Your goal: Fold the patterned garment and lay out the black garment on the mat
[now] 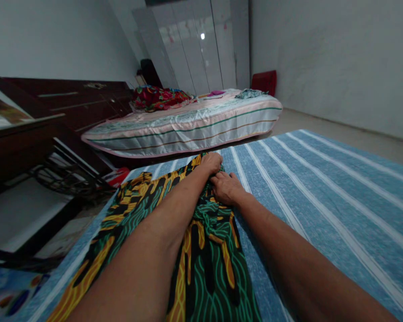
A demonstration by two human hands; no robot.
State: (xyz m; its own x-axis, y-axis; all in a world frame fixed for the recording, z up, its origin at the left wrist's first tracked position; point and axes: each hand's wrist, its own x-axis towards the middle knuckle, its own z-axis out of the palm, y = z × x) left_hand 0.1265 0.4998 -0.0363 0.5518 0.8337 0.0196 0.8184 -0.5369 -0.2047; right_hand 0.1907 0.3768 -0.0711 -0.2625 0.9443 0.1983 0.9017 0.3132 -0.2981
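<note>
A patterned cloth (208,268) in black, yellow and green lies stretched along a blue bed cover with white stripes (322,188). Both my arms reach forward over it. My left hand (211,163) is closed on the cloth's far edge, fingers curled into the fabric. Just to its right, my right hand (225,188) pinches a bunched fold of the same cloth. The two hands almost touch.
A mattress (188,127) with striped sheet lies on the floor ahead, with colourful clothes (157,97) piled on it. A dark wooden dresser (70,103) and table (20,147) stand at left. White wardrobes (195,44) and a red box (263,82) are at the back.
</note>
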